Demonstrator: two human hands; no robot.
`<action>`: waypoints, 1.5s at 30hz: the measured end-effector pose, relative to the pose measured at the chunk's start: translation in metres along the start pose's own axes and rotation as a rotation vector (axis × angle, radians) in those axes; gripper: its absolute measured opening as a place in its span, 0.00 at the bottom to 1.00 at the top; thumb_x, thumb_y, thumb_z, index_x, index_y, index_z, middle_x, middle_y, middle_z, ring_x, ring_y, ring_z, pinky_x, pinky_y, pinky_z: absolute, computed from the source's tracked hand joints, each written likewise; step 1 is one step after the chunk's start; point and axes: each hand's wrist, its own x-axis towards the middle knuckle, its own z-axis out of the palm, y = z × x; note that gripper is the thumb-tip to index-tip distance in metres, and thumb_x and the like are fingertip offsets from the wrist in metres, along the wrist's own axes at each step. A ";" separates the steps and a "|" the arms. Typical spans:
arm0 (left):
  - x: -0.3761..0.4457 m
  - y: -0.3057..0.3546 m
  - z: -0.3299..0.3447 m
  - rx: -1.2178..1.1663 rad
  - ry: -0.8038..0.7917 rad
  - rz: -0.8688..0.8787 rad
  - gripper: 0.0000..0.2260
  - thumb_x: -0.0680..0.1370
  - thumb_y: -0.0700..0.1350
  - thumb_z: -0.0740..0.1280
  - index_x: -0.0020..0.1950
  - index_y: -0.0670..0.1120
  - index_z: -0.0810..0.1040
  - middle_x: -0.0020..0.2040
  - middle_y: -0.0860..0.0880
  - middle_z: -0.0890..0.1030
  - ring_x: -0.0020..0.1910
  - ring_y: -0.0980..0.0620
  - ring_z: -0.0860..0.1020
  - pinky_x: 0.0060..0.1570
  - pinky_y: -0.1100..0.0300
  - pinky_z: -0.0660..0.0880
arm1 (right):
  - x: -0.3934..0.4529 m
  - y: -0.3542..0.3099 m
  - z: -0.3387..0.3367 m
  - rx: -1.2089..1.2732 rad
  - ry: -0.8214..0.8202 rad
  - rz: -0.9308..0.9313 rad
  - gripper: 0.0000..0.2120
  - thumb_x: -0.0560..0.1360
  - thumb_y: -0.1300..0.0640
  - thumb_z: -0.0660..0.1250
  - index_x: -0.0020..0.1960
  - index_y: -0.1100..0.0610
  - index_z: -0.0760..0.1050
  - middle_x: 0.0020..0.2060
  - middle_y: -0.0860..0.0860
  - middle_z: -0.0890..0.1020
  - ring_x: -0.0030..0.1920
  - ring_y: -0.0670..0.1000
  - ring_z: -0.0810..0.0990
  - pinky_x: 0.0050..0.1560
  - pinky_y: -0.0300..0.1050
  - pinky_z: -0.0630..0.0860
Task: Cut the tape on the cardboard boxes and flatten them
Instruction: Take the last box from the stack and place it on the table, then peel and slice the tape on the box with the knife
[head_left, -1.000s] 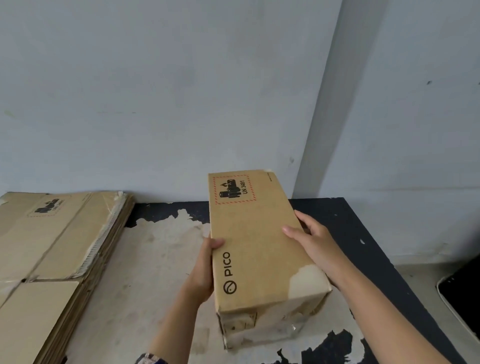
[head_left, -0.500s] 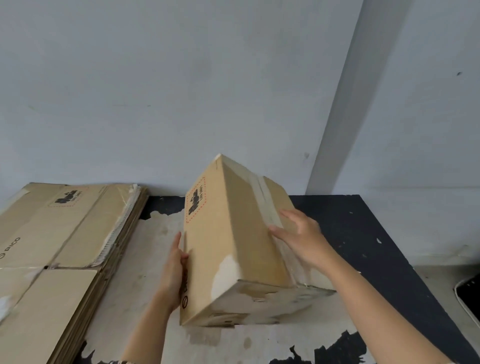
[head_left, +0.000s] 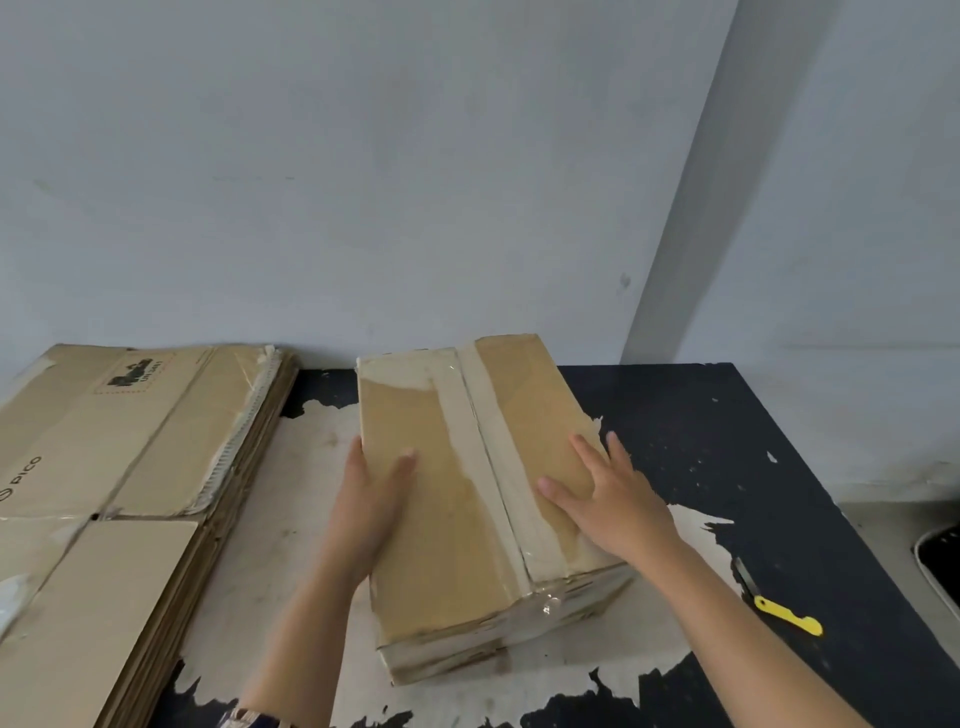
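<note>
Box (head_left: 441, 519): now turned tape-seam (head_left: 493, 467) up on counter (head_left: 727, 441); left hand (head_left: 371, 499), right hand (head_left: 608, 499) flat, open. Flattened stack (head_left: 104, 441): "PICO", label possibly "UN 3481".

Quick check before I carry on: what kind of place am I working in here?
Probably a storeroom or packing corner, not a home kitchen or office. A worn table with peeling paint stands against a bare wall, a stack of flattened boxes lies on its left, and a taped box and yellow cutter are out for breakdown.

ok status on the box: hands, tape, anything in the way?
Left hand and right hand flat on the box, holding nothing. Tape strip faces up, uncut. Yellow cutter lies on the table, right of the box, untouched. Nothing blocking.
</note>
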 end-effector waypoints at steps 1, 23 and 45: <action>0.000 0.001 0.003 0.247 0.049 0.059 0.26 0.77 0.55 0.63 0.73 0.52 0.58 0.69 0.43 0.69 0.61 0.43 0.74 0.61 0.46 0.72 | 0.001 0.000 0.001 -0.064 0.022 -0.038 0.36 0.73 0.30 0.48 0.75 0.42 0.43 0.75 0.47 0.39 0.75 0.56 0.49 0.70 0.57 0.57; -0.020 0.003 0.072 1.265 0.076 0.149 0.36 0.69 0.74 0.41 0.75 0.63 0.45 0.77 0.45 0.41 0.75 0.38 0.40 0.67 0.35 0.51 | -0.041 0.218 0.055 -0.129 0.129 0.390 0.27 0.78 0.44 0.58 0.74 0.53 0.57 0.69 0.54 0.64 0.69 0.55 0.63 0.66 0.49 0.65; 0.005 0.030 0.054 1.155 0.142 0.239 0.20 0.76 0.65 0.54 0.64 0.58 0.68 0.66 0.47 0.64 0.68 0.43 0.60 0.70 0.40 0.47 | 0.022 0.156 0.002 0.515 0.423 0.431 0.16 0.79 0.64 0.51 0.63 0.67 0.71 0.51 0.64 0.74 0.47 0.60 0.75 0.49 0.54 0.73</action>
